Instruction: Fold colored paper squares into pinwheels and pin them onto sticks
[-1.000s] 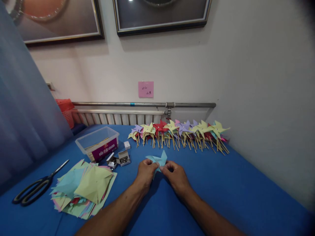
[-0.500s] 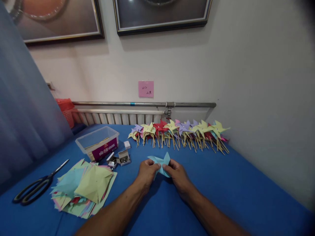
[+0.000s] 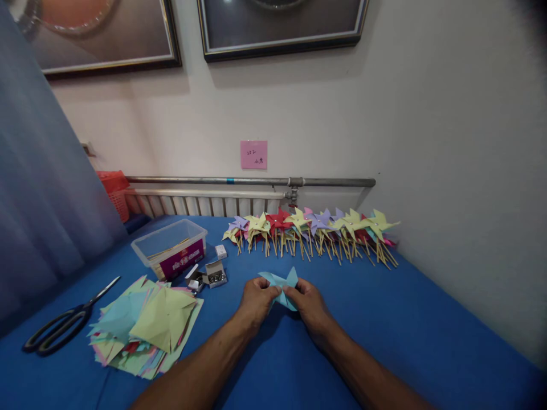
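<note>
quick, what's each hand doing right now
Left hand: closed, pinching the light-blue paper pinwheel.
Right hand: closed, pinching the same pinwheel's other side.

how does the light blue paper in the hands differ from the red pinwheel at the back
The light blue paper is pinched by the left hand and right hand, while the red pinwheel lies untouched beyond them. The red pinwheel shows a shiny centre fastener; the light blue paper's centre is partly hidden by thumbs. Both have pointed blades.
</note>
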